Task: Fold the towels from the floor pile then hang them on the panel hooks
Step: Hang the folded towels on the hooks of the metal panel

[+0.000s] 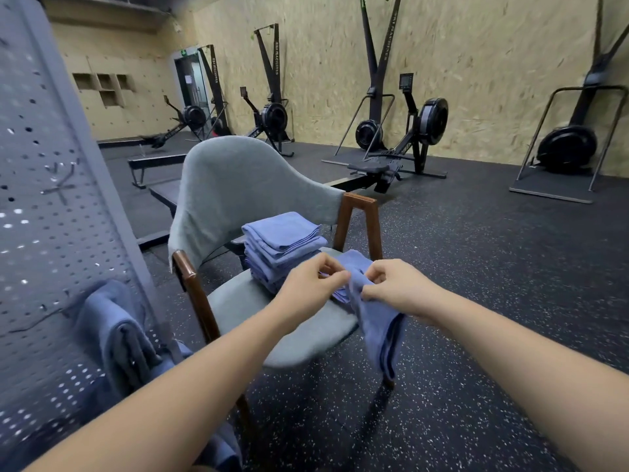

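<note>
A blue towel [377, 321] hangs folded over the front right of the chair seat, held up by both hands. My left hand [311, 281] pinches its upper edge on the left, and my right hand [391, 284] pinches the cloth right beside it. A stack of several folded blue towels [280, 243] sits on the grey chair seat [245, 301] just behind my hands. On the left stands the grey perforated panel [51, 206], with a folded blue towel [112, 332] hanging on it low down. A bare metal hook [61, 185] sticks out higher up.
The chair has wooden arms [357, 219] and a grey curved back. Rowing machines [401, 155] and ski trainers line the chipboard wall behind. The floor is dark speckled rubber [476, 267]. More blue cloth [224, 447] lies low by the panel's foot.
</note>
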A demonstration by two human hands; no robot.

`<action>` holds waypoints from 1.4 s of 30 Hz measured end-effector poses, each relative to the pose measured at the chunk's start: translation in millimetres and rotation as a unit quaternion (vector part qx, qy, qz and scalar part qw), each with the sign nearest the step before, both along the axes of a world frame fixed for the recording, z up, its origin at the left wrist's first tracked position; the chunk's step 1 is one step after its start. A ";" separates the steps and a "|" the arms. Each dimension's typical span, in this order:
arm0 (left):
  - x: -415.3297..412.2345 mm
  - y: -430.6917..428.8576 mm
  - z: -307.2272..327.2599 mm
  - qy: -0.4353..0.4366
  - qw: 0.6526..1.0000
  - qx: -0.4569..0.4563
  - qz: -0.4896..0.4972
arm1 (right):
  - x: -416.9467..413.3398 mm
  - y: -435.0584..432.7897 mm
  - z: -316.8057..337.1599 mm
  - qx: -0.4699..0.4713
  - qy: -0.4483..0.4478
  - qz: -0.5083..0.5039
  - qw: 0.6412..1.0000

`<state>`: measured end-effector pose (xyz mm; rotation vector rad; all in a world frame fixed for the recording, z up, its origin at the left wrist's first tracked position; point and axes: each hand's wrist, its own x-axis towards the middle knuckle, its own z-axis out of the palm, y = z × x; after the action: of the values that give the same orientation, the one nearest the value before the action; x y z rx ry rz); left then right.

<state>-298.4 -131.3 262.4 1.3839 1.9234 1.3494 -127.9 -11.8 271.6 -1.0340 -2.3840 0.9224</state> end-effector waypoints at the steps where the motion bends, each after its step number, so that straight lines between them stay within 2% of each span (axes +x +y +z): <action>1: -6.2 -6.7 3.6 -0.017 1.000 0.001 0.013 | 0.5 -8.0 7.4 0.009 0.001 0.026 1.000; 5: -21.5 -40.3 6.4 -0.098 0.995 -0.014 0.008 | -4.1 -42.1 32.9 0.040 0.018 0.094 0.995; 8: -32.8 -78.3 20.1 -0.145 0.988 0.023 0.038 | -16.5 -70.6 49.7 0.065 0.037 0.123 0.990; 11: -40.7 -123.1 34.9 -0.139 0.989 0.026 0.043 | -31.1 -105.5 64.8 0.088 0.046 0.162 0.982; 14: -46.0 -172.0 46.0 -0.175 0.983 0.040 0.048 | -44.3 -143.7 81.1 0.112 0.052 0.191 0.974; 21: -84.4 -276.1 73.2 -0.190 0.978 0.048 0.074 | -91.7 -224.8 97.8 0.059 0.062 0.253 0.964; 26: -125.2 -326.1 97.5 -0.093 0.984 -0.016 0.152 | -141.4 -271.5 108.2 0.049 0.068 0.261 0.962; 30: -160.1 -344.8 106.6 -0.013 0.973 -0.071 0.218 | -183.9 -296.9 108.2 0.075 0.049 0.256 0.962; 32: -178.8 -348.2 102.1 0.004 0.964 -0.094 0.247 | -202.8 -307.2 104.0 0.083 0.044 0.258 0.961; 36: -204.2 -348.6 91.2 0.015 0.952 -0.085 0.295 | -237.7 -327.0 91.9 0.079 0.066 0.240 0.965; 40: -204.6 -341.7 86.4 0.160 0.909 -0.124 0.364 | -264.9 -337.9 78.7 0.098 0.083 0.229 0.965; 42: -202.3 -338.4 83.7 0.207 0.882 -0.163 0.390 | -272.9 -341.9 69.5 0.110 0.075 0.233 0.963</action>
<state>-500.7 -469.7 346.1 0.7744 3.0389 0.9627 -400.8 -353.7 341.1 -0.3102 -2.5702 0.8189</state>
